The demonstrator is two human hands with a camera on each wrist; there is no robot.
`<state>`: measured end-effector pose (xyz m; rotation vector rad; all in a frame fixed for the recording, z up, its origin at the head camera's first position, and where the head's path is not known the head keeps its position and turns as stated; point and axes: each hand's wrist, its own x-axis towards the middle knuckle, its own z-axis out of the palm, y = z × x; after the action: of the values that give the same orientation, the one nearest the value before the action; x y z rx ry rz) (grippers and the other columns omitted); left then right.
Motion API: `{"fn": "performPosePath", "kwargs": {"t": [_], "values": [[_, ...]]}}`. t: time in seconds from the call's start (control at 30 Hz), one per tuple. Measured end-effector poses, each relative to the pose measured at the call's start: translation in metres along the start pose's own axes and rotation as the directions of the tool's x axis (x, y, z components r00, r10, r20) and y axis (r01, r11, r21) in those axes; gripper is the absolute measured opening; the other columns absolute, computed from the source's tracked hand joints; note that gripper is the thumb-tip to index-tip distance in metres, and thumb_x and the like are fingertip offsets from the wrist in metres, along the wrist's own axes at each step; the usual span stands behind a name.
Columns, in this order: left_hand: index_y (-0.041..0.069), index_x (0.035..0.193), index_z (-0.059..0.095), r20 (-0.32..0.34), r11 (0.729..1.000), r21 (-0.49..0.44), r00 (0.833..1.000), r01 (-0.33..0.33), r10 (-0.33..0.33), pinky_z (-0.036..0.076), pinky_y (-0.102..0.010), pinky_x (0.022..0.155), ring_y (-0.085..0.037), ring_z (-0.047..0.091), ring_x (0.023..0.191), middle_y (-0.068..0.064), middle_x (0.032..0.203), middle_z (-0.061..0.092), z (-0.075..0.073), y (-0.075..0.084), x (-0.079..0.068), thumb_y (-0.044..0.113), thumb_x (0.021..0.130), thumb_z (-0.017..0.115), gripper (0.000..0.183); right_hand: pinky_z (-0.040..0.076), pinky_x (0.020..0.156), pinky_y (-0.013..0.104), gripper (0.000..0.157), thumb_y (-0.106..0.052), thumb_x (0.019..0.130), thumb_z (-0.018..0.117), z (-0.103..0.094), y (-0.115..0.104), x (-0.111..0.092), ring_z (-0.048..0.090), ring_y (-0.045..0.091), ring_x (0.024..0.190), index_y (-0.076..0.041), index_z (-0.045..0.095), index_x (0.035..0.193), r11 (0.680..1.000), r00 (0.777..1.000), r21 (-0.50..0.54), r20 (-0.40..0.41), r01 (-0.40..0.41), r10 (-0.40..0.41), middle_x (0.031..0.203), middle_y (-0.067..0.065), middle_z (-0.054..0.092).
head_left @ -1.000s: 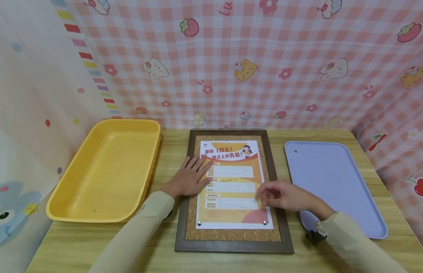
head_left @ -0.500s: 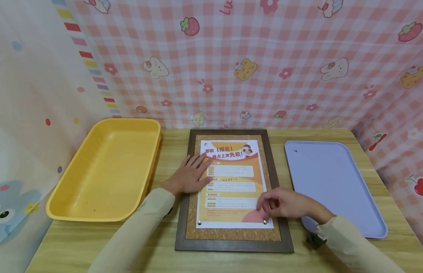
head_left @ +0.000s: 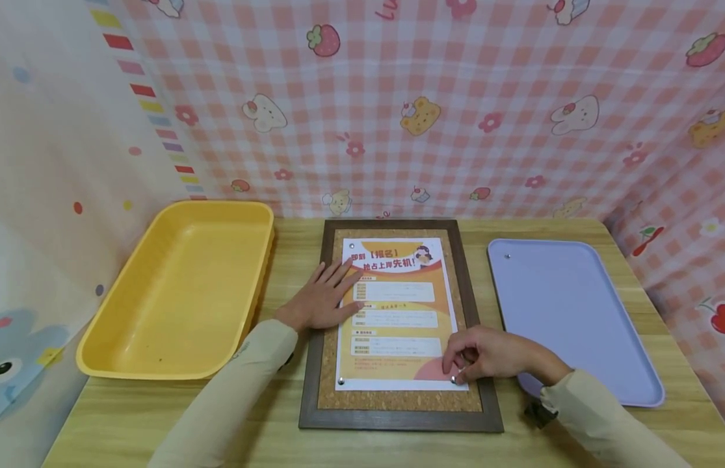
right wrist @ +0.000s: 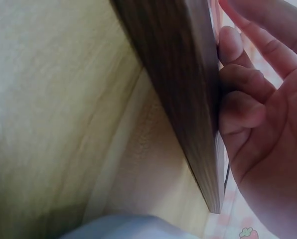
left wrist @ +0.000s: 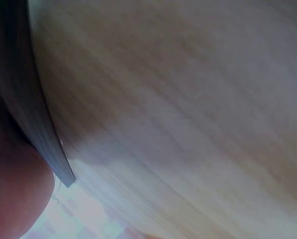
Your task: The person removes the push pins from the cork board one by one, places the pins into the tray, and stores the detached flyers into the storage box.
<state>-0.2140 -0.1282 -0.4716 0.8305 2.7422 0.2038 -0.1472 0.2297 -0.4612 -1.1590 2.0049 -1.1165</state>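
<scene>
A printed orange-and-white poster (head_left: 397,318) lies on a cork board (head_left: 409,402) with a dark wooden frame (head_left: 400,421). My left hand (head_left: 318,302) rests with spread fingers on the poster's left side. At the lower right corner, the thumb and index finger of my right hand (head_left: 491,354) pinch a silver pushpin (head_left: 454,379). Other silver pins stand at the upper left corner (head_left: 352,246) and lower left corner (head_left: 341,381). In the right wrist view, the curled fingers (right wrist: 243,109) touch the frame's side; the pin is hidden there.
A deep yellow tray (head_left: 87,364) stands to the left on the wooden table (head_left: 268,422). To the right lies a shallow lavender tray (head_left: 567,312) with one silver pin (head_left: 508,256) near its far left corner. Patterned cloth (head_left: 374,97) hangs behind and at both sides.
My right hand has moved down along the poster's right edge to the lower right pushpin, and its thumb and index finger have closed around it. My left hand has stayed in place.
</scene>
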Motion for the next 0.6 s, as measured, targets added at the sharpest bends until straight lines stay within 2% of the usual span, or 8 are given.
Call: {"fn": "performPosePath", "kwargs": {"t": [0.27, 0.6], "values": [[0.022, 0.161, 0.01, -0.011, 1.0, -0.001, 1.0, -0.017, 0.017, 0.001, -0.052, 0.122, -0.029, 0.002, 0.154, -0.008, 0.167, -0.001, 0.001, -0.002, 0.001, 0.057, 0.103, 0.031, 0.071, 0.046, 0.057, 0.018, 0.011, -0.015, 0.088, 0.077, 0.0, 0.004, 0.001, 0.048, -0.002, 0.068, -0.018, 0.075, 0.098, 0.998, 0.999, -0.025, -0.01, 0.049, -0.049, 0.079, -0.002, 0.06], [0.021, 0.162, 0.011, -0.027, 0.998, -0.058, 0.999, -0.02, 0.018, -0.005, -0.052, 0.121, -0.03, -0.002, 0.154, -0.008, 0.168, -0.002, 0.01, -0.006, 0.004, 0.054, 0.103, 0.034, 0.071, 0.044, 0.059, 0.017, 0.006, -0.019, 0.085, 0.079, 0.001, 0.003, 0.003, 0.048, -0.003, 0.068, -0.022, 0.077, 0.09, 0.998, 1.0, -0.068, -0.014, 0.012, -0.013, 0.074, -0.006, 0.057]]}}
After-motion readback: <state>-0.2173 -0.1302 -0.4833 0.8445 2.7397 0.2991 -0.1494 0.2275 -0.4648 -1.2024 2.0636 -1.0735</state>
